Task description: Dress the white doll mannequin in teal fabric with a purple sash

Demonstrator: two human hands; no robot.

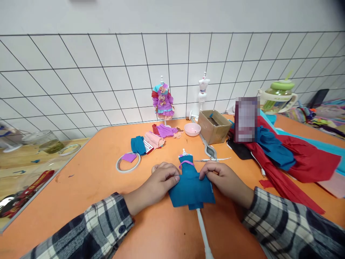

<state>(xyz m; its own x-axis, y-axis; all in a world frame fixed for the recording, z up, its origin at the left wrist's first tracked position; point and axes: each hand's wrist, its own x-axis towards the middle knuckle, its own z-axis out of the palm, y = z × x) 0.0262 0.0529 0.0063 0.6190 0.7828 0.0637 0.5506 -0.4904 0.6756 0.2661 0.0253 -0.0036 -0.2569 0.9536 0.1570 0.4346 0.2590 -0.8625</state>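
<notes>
A small white mannequin lies flat on the orange table (97,172), wrapped in teal cloth (192,189) with a purple band at its chest. Its white stand pole (202,230) points toward me. My left hand (159,181) pinches the left edge of the teal cloth with curled fingers. My right hand (223,178) grips the right edge the same way. Both sleeves are plaid.
Scissors (208,149) and a cardboard box (214,126) lie just beyond my hands, next to a pink bowl (192,128). A dressed mannequin (162,100) and a bare one (203,90) stand by the wall. Red and blue fabric (293,156) is piled right; cloth scraps (151,142) and a tape ring (128,162) sit left.
</notes>
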